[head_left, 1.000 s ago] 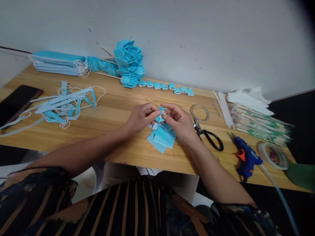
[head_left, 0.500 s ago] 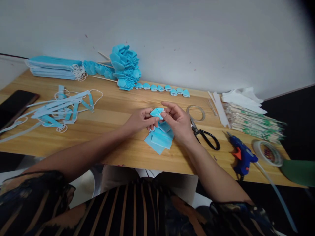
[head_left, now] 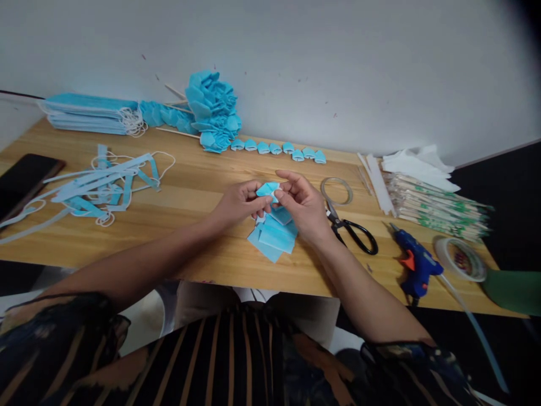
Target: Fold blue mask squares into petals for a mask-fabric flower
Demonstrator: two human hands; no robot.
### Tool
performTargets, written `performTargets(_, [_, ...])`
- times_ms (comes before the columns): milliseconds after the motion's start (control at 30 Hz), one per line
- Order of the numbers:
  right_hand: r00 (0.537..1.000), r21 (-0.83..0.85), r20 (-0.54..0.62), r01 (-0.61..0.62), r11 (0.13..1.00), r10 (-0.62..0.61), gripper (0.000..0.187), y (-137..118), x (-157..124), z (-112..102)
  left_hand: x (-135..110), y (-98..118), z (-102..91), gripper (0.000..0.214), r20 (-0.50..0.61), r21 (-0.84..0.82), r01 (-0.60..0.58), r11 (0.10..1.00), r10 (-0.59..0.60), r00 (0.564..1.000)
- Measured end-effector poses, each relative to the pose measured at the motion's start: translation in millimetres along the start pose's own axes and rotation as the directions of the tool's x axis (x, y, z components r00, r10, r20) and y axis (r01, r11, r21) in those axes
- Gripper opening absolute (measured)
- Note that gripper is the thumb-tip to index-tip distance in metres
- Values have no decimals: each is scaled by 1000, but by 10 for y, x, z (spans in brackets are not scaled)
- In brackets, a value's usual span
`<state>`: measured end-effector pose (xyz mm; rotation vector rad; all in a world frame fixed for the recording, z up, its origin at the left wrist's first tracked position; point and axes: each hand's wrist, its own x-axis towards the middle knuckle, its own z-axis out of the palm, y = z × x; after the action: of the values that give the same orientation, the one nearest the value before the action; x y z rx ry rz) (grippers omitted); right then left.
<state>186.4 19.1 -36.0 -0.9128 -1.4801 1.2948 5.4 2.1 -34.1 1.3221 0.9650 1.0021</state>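
A small folded piece of blue mask fabric [head_left: 267, 189] is pinched between my two hands over the middle of the table. My left hand [head_left: 245, 202] grips its left side, thumb along the lower edge. On its right side, my right hand [head_left: 302, 206] presses with the thumb while the index finger stretches out above. Beneath the hands lie several loose blue fabric squares [head_left: 276, 237], partly hidden by the fingers. Black-handled scissors [head_left: 359, 235] rest just right of my right wrist, their blades reaching towards a clear tape ring [head_left: 337, 191].
Folded blue petals [head_left: 275, 149] line the back, beside blue fabric flowers [head_left: 213, 110] and stacked masks [head_left: 91, 115]. Cut mask strips [head_left: 105, 186] and a phone [head_left: 31, 177] lie left. A blue glue gun [head_left: 416, 262], tape roll [head_left: 460, 259] and packaged sticks [head_left: 435, 206] are right.
Both hands still hold the folded fabric; its top edge looks slightly more tilted and flattened. The view has shifted a little, and everything else lies as before.
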Motion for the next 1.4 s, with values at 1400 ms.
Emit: performTargets(1400, [1000,-68,15,12,998,-11,47,-2,-38,52,8,41,-37,40,-69,-21,-37,999,36,997])
